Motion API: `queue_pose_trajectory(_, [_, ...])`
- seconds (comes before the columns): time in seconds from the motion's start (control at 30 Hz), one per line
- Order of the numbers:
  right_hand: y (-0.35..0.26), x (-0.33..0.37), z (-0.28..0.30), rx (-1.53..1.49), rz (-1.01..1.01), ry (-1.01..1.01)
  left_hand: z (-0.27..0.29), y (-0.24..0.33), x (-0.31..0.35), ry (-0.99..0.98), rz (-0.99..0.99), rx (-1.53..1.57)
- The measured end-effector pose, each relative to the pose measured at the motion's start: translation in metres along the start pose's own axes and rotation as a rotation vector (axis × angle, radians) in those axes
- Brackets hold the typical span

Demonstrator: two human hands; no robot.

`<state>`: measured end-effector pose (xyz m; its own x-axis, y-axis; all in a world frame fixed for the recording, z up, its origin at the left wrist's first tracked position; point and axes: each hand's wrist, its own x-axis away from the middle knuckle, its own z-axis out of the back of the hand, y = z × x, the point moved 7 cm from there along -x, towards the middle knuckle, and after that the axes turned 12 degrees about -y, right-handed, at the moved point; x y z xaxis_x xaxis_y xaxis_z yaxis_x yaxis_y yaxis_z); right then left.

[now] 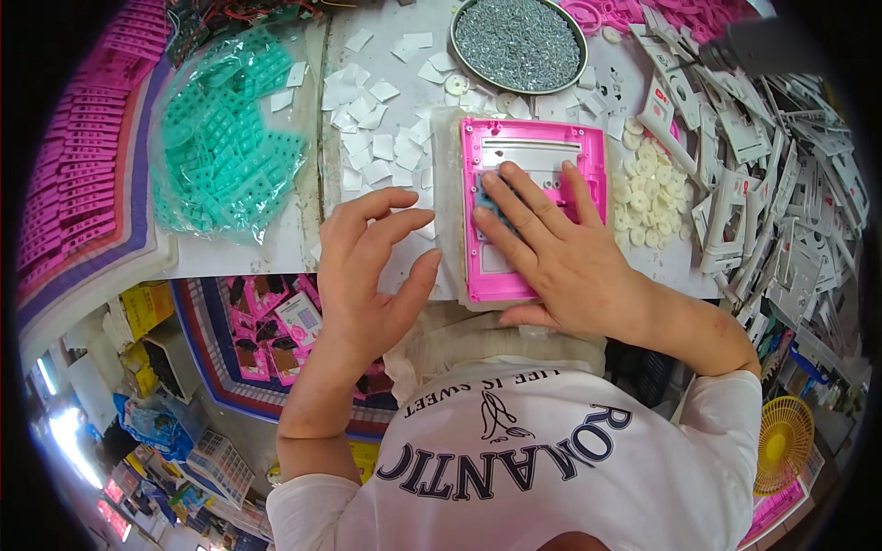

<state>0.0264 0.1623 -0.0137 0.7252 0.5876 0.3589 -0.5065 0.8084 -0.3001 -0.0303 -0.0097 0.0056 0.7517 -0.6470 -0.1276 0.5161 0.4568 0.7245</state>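
A pink plastic housing (599, 156) lies open side up at the table's front edge, on a pale pad (448, 184). My right hand (556, 243) rests flat across it, fingers spread, with the thumb by its lower edge. Under those fingers part of a blue-green piece (489, 227) shows inside the housing; the rest of it is covered. Left of the housing, my left hand (377, 266) hovers with fingers curved and apart, and nothing shows in it. White square pieces (381, 147) are scattered beyond this hand.
A round tin of small screws (519, 46) stands at the back. Cream round discs (654, 197) and stacked white-grey panels (735, 184) lie to the right, below a dark tool (763, 46). Left are a bag of green keypads (230, 138), pink parts (83, 156) and a lower crate (216, 367).
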Motion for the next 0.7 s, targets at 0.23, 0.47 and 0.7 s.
queue_pose_trajectory(0.23, [0.0,0.001,0.006,-0.043,-0.004,-0.009,0.047,-0.004,-0.072,0.06,-0.135,-0.193])
queue_pose_trajectory(0.47, [0.007,0.03,0.05,-0.203,0.103,0.295,0.208,-0.051,-0.192,0.613,-0.045,-0.396])
queue_pose_trajectory(0.7, [0.023,0.05,0.047,-0.328,0.078,0.371,0.188,-0.041,-0.276,0.232,0.224,-0.837])
